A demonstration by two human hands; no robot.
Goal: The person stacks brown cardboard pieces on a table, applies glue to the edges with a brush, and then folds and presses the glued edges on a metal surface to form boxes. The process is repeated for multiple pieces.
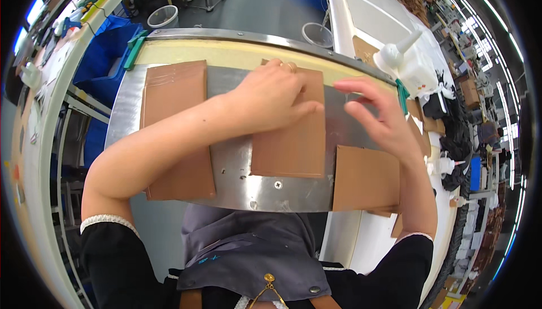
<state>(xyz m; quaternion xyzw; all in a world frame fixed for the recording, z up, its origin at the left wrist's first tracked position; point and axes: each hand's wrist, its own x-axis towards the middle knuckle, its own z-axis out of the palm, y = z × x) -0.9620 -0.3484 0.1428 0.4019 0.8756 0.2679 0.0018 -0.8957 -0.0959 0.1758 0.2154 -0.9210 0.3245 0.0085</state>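
A brown leather-like panel (291,148) lies on the metal work plate (237,193) in front of me. My left hand (274,94) is on its far part, fingers curled in against it and thumb stretched to the right; the fingertips are mostly hidden. Just right of that panel my right hand (378,114) hovers over the plate, thumb and fingers apart, holding nothing I can see. Under my left forearm rests a longer brown panel (175,97) with line marks at its far end. Another brown panel (366,178) lies near right, beside my right forearm.
A pale yellow strip (226,55) and a metal rail (243,34) run along the plate's far edge, with green clamps (134,49) at both ends. A white bottle (395,55) stands on the right bench. Blue bins (107,55) are at left, a wastebasket (317,35) beyond the rail.
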